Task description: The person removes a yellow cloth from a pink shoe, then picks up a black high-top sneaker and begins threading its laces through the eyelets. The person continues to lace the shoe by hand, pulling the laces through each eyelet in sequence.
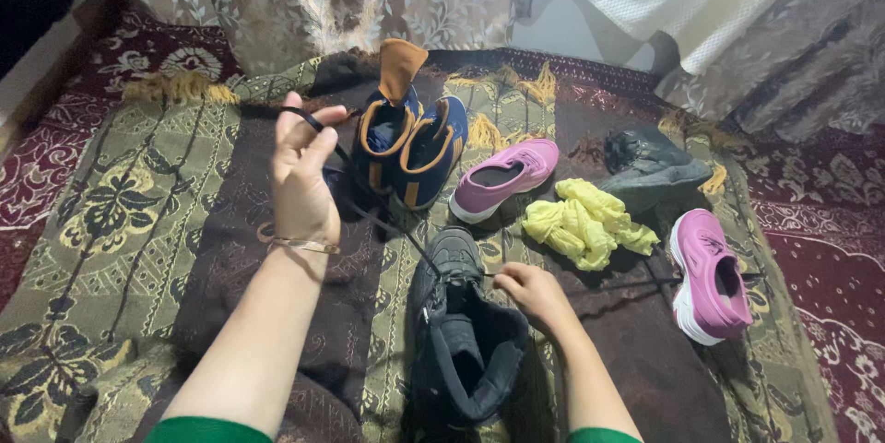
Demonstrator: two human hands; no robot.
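My left hand [302,169] pinches the black lace [369,212], pulled up taut. My right hand [533,295] grips the other end at the black boot [464,332]. Only its lowest eyelets look threaded; the upper ones remain.

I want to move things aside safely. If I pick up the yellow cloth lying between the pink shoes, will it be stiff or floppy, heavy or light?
The yellow cloth lies crumpled in soft folds, so it is probably floppy and would hang from the fingers. It looks thin, so likely light. Resting on the patterned blanket, it should not roll or tip.
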